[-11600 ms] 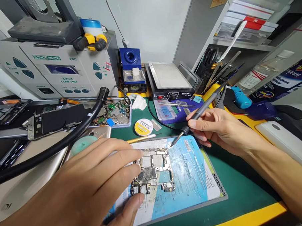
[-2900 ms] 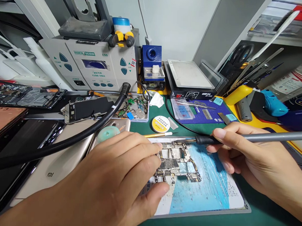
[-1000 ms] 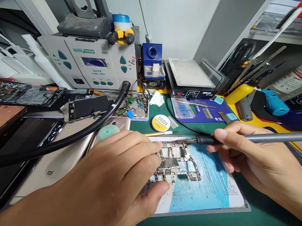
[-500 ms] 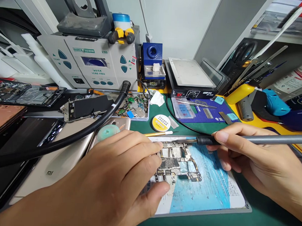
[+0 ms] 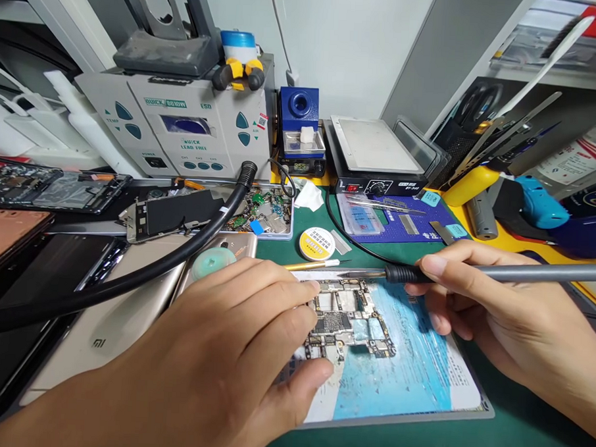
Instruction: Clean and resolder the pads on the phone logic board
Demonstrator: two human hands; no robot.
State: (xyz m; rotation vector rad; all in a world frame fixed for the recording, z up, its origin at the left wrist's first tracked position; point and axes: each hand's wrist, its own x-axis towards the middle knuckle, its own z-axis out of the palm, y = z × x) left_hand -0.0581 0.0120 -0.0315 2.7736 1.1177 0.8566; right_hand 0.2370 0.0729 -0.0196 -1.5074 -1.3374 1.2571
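My left hand (image 5: 238,333) lies over the left end of a phone circuit board (image 5: 340,322), its fingers at the upper part and its thumb below. The hand hides that end of the board. In my right hand (image 5: 496,311) is a soldering iron (image 5: 407,274), gripped near the front between thumb and fingers. The iron's metal tip points left, close along the board's upper edge; whether it touches cannot be made out. Under the board is a blue and white work pad (image 5: 404,386).
A yellow-labelled round tin (image 5: 317,244) and a thin yellow-handled tool (image 5: 306,266) lie behind the pad. Further back stand a hot air station (image 5: 174,122) with a thick black hose (image 5: 178,258), a soldering stand (image 5: 300,111) and a heating plate (image 5: 375,148). Phones (image 5: 121,308) lie at left.
The soldering iron's tip has moved slightly left along the board's upper edge, with my right hand following. My left hand keeps its place on the board.
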